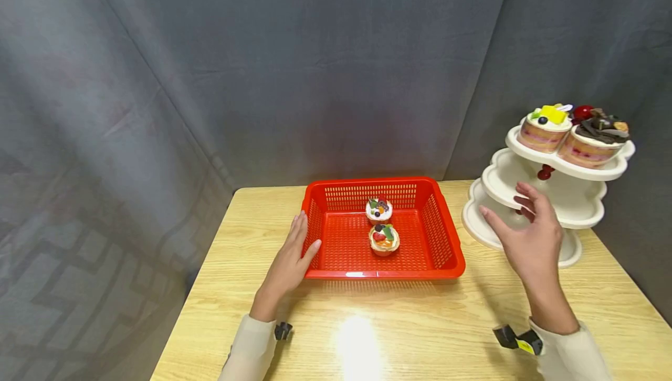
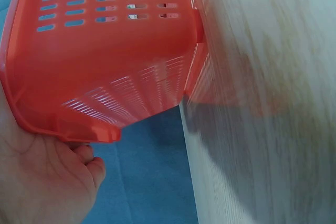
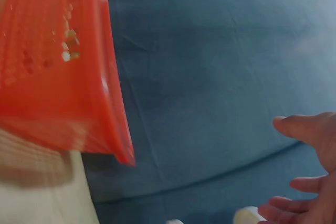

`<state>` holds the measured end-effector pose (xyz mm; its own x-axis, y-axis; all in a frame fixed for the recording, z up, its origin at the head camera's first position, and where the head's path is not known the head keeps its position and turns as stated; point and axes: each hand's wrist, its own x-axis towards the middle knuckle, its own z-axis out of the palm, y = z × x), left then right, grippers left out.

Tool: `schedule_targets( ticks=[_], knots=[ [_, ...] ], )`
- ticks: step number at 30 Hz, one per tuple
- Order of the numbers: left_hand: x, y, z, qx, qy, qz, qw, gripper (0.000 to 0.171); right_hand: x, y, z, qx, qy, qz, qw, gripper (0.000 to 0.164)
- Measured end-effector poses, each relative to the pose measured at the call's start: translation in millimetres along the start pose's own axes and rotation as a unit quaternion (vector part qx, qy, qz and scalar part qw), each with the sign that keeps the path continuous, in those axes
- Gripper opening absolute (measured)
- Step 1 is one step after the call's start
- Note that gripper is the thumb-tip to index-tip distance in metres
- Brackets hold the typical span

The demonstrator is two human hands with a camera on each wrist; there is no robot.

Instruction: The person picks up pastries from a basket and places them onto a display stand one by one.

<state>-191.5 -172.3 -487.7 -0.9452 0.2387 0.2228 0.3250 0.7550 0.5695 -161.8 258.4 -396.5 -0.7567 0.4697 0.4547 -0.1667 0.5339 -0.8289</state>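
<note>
A red plastic basket (image 1: 343,241) with slotted walls sits on the table. In it are two cupcakes: one with white cream and berries (image 1: 378,210), the other with orange fruit and a green leaf (image 1: 384,240). My left hand (image 1: 289,258) rests at the basket's left rim, fingers stretched along it and thumb over the edge. In the left wrist view, the palm (image 2: 44,182) lies against the rim, fingertips below it. My right hand (image 1: 532,241) is empty, thumb and fingers spread apart, in front of the lower tiers of a white three-tier cake stand (image 1: 577,212).
On the stand's top tier are a cake with yellow topping (image 1: 546,129), a chocolate-topped cake (image 1: 595,140) and a red topping behind them (image 1: 583,113). Grey curtains (image 1: 315,77) hang behind the wooden table (image 1: 315,328). The stand is near the table's right edge.
</note>
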Motion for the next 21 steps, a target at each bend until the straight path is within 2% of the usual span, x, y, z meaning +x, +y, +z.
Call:
schedule_targets(
  ticks=[6,12,16,21],
  knots=[
    [-0.7,0.9,-0.3,0.0,0.001,-0.001,1.0,0.078,-14,2,20,0.0,-0.073,-0.024,0.997,0.077],
    [-1.1,0.1,-0.5,0.004,0.0,-0.003,1.0,0.076,-28,4,46,-0.012,-0.155,-0.061,0.986,0.077],
    [-1.0,-0.2,-0.3,0.0,0.002,-0.001,1.0,0.074,-39,7,63,-0.011,-0.2,-0.056,0.978,0.078],
    [0.5,-0.1,0.2,0.002,0.002,0.003,1.0,0.076,-46,10,77,-0.016,-0.232,-0.044,0.972,0.079]
  ],
)
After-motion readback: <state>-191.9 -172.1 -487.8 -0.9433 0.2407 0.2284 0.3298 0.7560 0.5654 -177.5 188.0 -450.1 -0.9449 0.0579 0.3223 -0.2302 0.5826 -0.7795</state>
